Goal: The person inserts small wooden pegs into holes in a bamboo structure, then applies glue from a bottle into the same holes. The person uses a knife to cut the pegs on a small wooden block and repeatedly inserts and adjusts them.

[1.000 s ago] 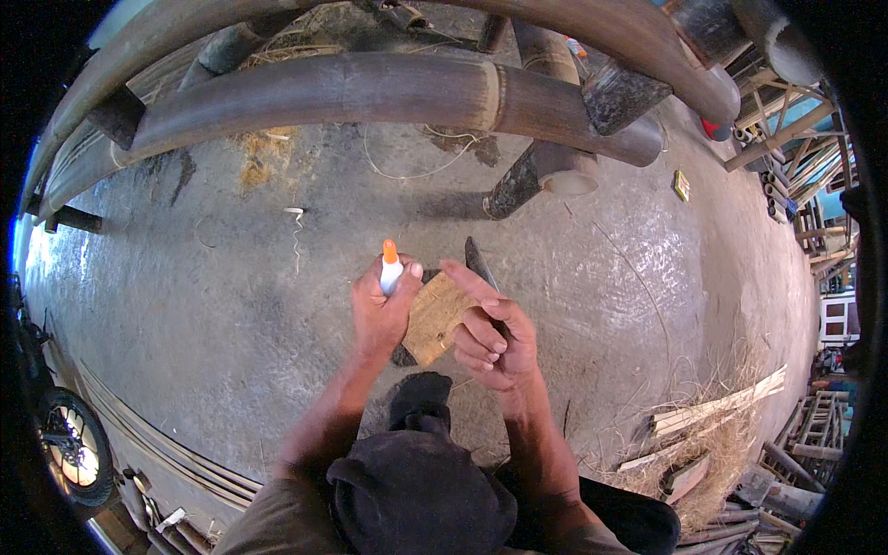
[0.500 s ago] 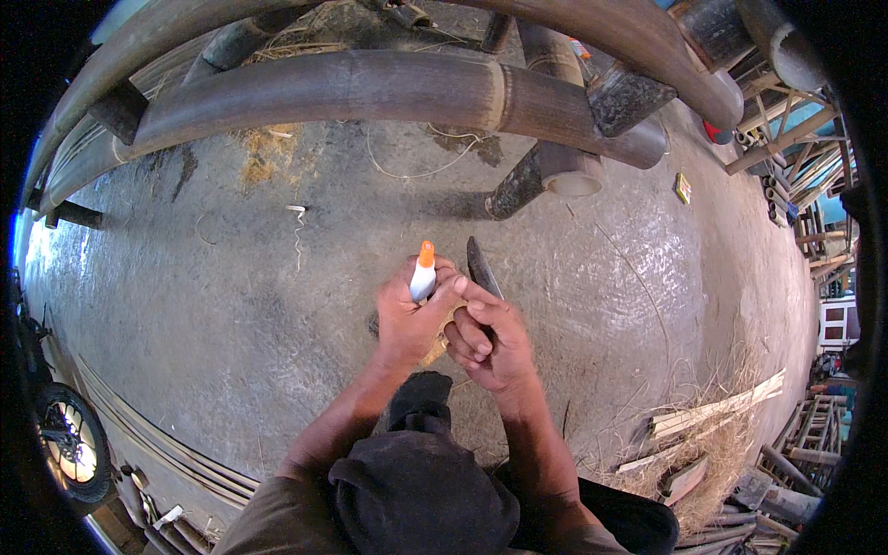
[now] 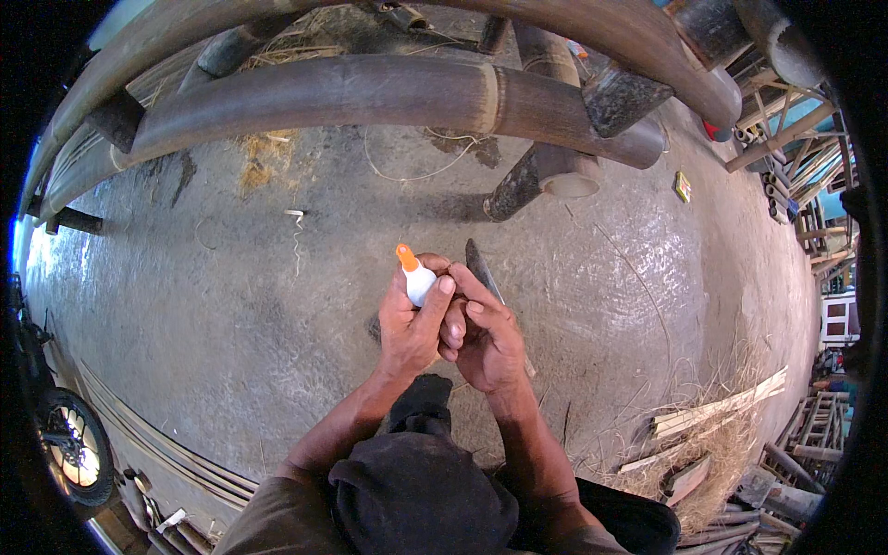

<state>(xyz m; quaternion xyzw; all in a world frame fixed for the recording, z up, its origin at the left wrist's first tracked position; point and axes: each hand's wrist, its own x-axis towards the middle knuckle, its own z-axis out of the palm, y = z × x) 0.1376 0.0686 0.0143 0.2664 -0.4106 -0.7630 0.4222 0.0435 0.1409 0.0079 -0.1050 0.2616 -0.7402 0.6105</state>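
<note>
A small white squeeze bottle (image 3: 421, 285) with an orange tip is gripped in my left hand (image 3: 405, 319). The tip leans up and to the left. My right hand (image 3: 495, 347) sits against the left one, its fingers bent and meeting the left thumb and fingertips beside the bottle. Whatever may lie between those fingers is hidden. Just beyond my right hand a dark blade (image 3: 477, 263) lies on the floor, its lower part covered by the hand.
Thick bamboo poles (image 3: 314, 92) of a frame cross the far side, with an open pole end (image 3: 570, 185) jutting toward me. Split bamboo strips (image 3: 717, 404) and shavings lie at the right. Long strips (image 3: 171, 439) and a motorcycle wheel (image 3: 76, 449) are at the left.
The bottle has tilted, its orange tip swinging left. My right hand has shifted slightly left, closer against my left hand, and its fingers have moved.
</note>
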